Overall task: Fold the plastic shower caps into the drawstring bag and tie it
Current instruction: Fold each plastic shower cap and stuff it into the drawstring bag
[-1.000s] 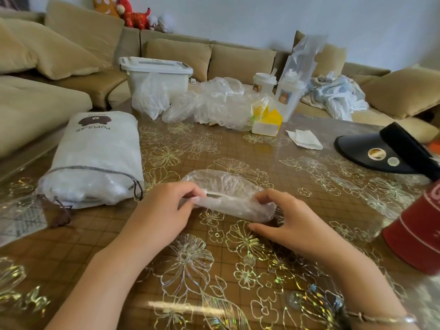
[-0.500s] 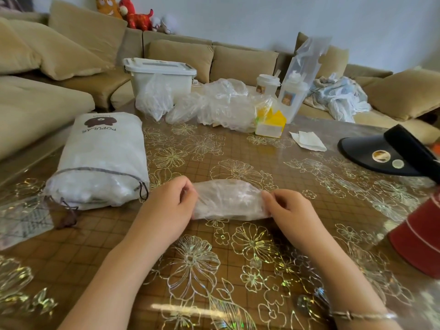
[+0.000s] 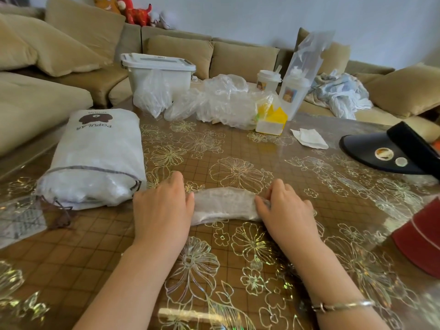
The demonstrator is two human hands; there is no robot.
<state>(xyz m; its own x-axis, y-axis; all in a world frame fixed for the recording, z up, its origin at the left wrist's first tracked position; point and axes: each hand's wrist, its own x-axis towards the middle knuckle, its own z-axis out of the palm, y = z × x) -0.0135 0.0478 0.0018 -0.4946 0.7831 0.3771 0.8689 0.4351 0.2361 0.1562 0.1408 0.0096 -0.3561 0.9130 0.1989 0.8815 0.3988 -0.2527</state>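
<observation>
Shower cap point(image 3: 223, 204) flat strip (long axis left-right); left hand point(image 3: 162, 210), right hand point(image 3: 285, 210) pinch ends.

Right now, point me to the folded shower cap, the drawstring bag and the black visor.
folded shower cap point(image 3: 223, 204), head view, middle of the flattened strip between the hands.
drawstring bag point(image 3: 100, 158), head view, centre of its white side.
black visor point(image 3: 378, 154), head view, flat brim.

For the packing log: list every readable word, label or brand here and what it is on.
"POPULAR", printed upside down to the camera under a brown bear head, on the white drawstring bag.
Picture labels on the two lidded cups: too small to read.
Print on the clear sheet at the left edge: too blurred.
</observation>
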